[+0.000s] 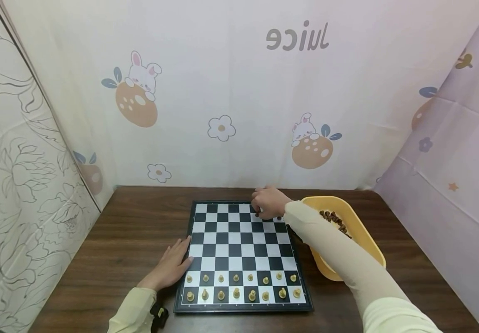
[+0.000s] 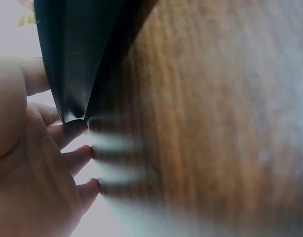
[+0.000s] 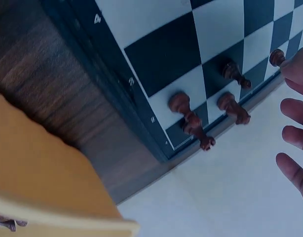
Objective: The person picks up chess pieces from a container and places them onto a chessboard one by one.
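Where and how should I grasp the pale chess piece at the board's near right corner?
Near the top of the pale chess piece, probably from above and right: it stands upright, with a left neighbour and a far neighbour, but none at right.

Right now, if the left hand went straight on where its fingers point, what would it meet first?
The left edge of the chessboard, most likely; the left hand rests at it, though exact fingertip contact is hard to judge. Past that come bare squares.

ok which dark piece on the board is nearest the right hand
The dark piece furthest right in the right wrist view: the right hand holds it, while the other dark pieces visible on the board stand clear.
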`<state>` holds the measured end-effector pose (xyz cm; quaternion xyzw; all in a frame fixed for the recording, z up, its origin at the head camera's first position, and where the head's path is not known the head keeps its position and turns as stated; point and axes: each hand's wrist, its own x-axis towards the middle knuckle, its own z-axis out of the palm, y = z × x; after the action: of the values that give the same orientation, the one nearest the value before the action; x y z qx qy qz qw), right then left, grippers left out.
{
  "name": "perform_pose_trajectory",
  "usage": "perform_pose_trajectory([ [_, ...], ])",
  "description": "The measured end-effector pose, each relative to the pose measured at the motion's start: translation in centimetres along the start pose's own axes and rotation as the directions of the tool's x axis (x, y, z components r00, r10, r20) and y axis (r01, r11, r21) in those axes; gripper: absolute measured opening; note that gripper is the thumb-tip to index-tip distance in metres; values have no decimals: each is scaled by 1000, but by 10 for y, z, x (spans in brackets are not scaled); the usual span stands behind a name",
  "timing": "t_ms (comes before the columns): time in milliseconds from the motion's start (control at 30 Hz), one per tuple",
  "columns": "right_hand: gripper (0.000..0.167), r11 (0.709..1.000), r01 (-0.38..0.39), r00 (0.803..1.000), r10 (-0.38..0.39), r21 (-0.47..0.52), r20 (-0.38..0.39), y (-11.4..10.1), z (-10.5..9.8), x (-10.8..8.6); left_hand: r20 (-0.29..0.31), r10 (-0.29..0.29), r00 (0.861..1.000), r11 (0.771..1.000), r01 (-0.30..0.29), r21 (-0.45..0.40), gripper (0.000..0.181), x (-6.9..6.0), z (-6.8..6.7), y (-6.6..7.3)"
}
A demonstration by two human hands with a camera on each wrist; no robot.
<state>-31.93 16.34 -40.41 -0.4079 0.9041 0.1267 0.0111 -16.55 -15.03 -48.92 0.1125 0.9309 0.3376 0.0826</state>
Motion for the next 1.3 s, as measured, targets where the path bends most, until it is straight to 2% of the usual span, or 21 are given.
perform_pose_trajectory([
  [200,9,998,56,998,-57,-33,-19,-3,7,4,2,-8,1000,1000,8,13,61,0,1,-1],
  [533,5,994,89,995,-91,-66,-34,1,16,8,0,-6,1000,1000,6,12,61,1,1,-1],
  [800,4,998,34,999,-34,-52,0,3,13,3,3,-9,1000,1000,9,12,61,1,1,-2],
  [1067,9,999,-25,999,26,-39,22,14,2,-15,-3,1,1000,1000,-1,8,60,0,0,-2],
  [1300,10,998,-29,999,28,-58,-15,28,-1,-31,-1,8,1000,1000,-8,2,60,0,1,-1],
])
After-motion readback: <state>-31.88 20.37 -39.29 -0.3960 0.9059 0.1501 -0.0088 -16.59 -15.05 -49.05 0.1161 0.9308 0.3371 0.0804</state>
